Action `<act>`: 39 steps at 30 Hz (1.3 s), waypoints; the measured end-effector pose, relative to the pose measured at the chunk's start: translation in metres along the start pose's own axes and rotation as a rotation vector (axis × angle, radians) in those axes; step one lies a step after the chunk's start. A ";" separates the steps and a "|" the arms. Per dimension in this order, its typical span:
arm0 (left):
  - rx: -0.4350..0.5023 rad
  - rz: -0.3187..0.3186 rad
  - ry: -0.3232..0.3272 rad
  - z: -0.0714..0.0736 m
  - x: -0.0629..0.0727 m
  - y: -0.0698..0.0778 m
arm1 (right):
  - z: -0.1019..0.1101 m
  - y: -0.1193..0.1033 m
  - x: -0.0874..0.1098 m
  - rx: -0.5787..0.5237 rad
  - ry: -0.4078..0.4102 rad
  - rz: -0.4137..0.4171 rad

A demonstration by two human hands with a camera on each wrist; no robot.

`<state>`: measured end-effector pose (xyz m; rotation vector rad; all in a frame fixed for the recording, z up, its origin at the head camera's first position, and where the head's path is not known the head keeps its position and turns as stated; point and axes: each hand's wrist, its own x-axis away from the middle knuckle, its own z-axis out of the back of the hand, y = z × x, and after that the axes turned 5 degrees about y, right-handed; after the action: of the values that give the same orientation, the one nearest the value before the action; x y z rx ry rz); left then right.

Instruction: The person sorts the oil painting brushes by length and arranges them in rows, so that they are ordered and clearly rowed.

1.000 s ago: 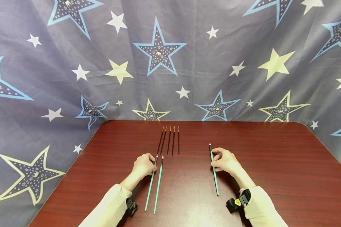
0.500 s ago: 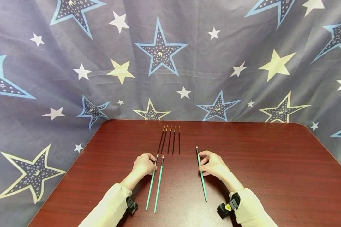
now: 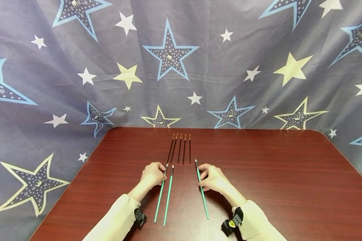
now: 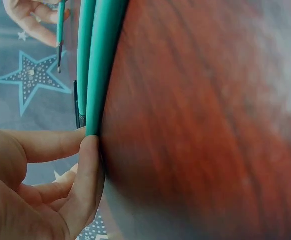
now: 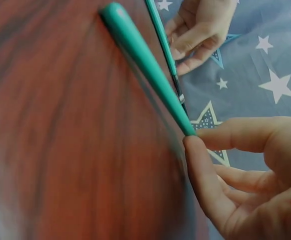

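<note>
My left hand point(image 3: 152, 174) pinches a green-handled paintbrush point(image 3: 159, 202) near its dark ferrule, between thumb and finger, as the left wrist view also shows. Just to its right, a second green paintbrush point(image 3: 168, 197) lies nearly parallel on the table. On the other side, my right hand point(image 3: 215, 179) pinches a third green paintbrush point(image 3: 203, 197) by its upper part, bristle end pointing away and handle slanting toward me. In the right wrist view this brush's handle point(image 5: 150, 70) runs close over the wood, with thumb and index finger at its narrow part.
Several thin dark paintbrushes point(image 3: 184, 150) lie in a row beyond the green ones, tips away from me. Everything rests on a reddish-brown wooden table point(image 3: 274, 174). A grey curtain with stars point(image 3: 211, 77) hangs behind the table's far edge.
My right hand has carried its green paintbrush leftward and slightly toward me, nearer the other two green ones. The left hand has stayed in place on its brush.
</note>
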<state>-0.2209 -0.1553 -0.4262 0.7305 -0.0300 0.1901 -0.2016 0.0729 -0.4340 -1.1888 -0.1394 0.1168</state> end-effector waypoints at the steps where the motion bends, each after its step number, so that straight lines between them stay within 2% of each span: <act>1: -0.007 -0.003 -0.001 0.000 0.000 0.000 | -0.002 -0.001 0.001 0.002 -0.009 0.001; 8: -0.012 -0.002 -0.005 0.001 0.001 0.000 | -0.014 -0.010 0.004 -0.013 -0.077 0.008; 16: 0.024 0.011 -0.014 0.001 0.000 -0.002 | -0.029 -0.019 0.005 0.003 -0.111 0.017; 22: 0.039 0.011 -0.017 0.002 0.001 -0.001 | -0.041 -0.022 0.004 0.033 -0.128 -0.012; 30: 0.030 0.014 -0.021 0.004 0.000 0.000 | -0.052 -0.028 0.006 0.115 -0.068 -0.020; 39: 0.038 0.019 -0.028 0.002 0.001 0.001 | -0.062 -0.033 0.007 0.141 -0.011 -0.026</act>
<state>-0.2199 -0.1560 -0.4236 0.7712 -0.0599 0.1990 -0.1838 0.0047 -0.4256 -1.0457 -0.1541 0.1087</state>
